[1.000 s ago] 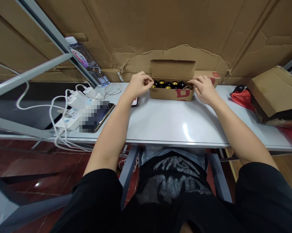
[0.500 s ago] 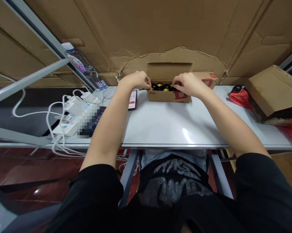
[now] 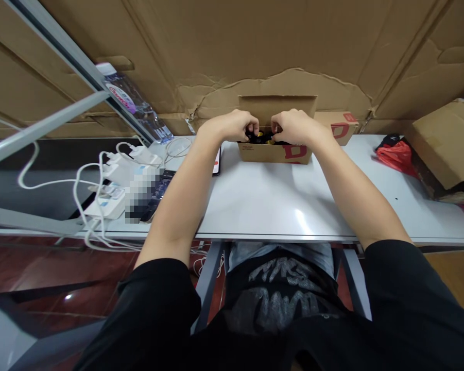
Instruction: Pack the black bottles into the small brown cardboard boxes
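An open cardboard box (image 3: pixel 270 153) with a red mark stands near the back of the white table, its rear flap raised. Several dark bottles with gold-and-black caps (image 3: pixel 260 134) sit inside, partly covered by my hands. My left hand (image 3: pixel 242 125) reaches over the box's left part, fingers curled down around something dark that I cannot make out. On the right, my right hand (image 3: pixel 291 127) is bent over the box's opening with fingers curled in; what its fingertips hold, if anything, is hidden.
A phone (image 3: pixel 217 162) lies left of the box. Farther left are power strips (image 3: pixel 110 202) with white cables and a water bottle (image 3: pixel 139 109). Behind stands another box (image 3: pixel 340 129). A red bag (image 3: pixel 396 154) and a large open carton (image 3: pixel 448 149) are at right.
Both hands have shifted inward over the box and are nearer each other. My left hand's fingers have moved from the box's left edge onto the bottles. The whole view has shifted slightly.
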`<move>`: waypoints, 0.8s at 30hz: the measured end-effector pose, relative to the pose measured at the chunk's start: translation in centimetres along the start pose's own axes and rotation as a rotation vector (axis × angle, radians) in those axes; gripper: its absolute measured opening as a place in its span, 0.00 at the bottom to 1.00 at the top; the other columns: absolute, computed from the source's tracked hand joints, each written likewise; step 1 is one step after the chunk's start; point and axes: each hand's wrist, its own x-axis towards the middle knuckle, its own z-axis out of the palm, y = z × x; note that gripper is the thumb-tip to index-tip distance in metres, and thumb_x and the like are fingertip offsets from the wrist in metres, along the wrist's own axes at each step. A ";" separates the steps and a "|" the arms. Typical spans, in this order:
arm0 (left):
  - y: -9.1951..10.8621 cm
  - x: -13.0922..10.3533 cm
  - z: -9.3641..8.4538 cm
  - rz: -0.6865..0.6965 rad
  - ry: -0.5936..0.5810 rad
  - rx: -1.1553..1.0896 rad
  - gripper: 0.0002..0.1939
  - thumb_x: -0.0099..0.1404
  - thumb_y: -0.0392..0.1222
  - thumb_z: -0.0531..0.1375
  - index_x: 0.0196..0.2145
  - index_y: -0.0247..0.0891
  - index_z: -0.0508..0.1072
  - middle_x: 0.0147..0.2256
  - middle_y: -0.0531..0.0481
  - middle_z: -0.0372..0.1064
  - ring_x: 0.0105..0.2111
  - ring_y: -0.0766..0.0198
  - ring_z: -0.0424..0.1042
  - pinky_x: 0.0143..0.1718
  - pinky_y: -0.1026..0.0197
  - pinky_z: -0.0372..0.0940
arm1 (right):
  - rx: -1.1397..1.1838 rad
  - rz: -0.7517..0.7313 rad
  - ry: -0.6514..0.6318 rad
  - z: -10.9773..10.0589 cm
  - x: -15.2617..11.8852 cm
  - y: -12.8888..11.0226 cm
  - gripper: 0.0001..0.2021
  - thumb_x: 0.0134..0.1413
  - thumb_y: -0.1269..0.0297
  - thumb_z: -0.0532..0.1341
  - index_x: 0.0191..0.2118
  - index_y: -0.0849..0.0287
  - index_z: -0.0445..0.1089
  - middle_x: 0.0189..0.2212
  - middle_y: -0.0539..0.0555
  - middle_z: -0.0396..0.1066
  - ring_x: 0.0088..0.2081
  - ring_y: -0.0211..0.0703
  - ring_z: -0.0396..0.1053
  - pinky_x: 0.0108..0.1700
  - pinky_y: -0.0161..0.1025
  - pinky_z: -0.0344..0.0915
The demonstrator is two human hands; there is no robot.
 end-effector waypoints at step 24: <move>1.3 -0.4 0.2 0.015 -0.072 0.216 0.27 0.73 0.39 0.65 0.63 0.52 0.96 0.52 0.50 0.93 0.51 0.54 0.88 0.57 0.59 0.78 | -0.166 0.283 -0.288 -3.1 -1.2 -6.7 0.11 0.78 0.72 0.68 0.51 0.60 0.92 0.43 0.63 0.88 0.43 0.59 0.83 0.47 0.51 0.77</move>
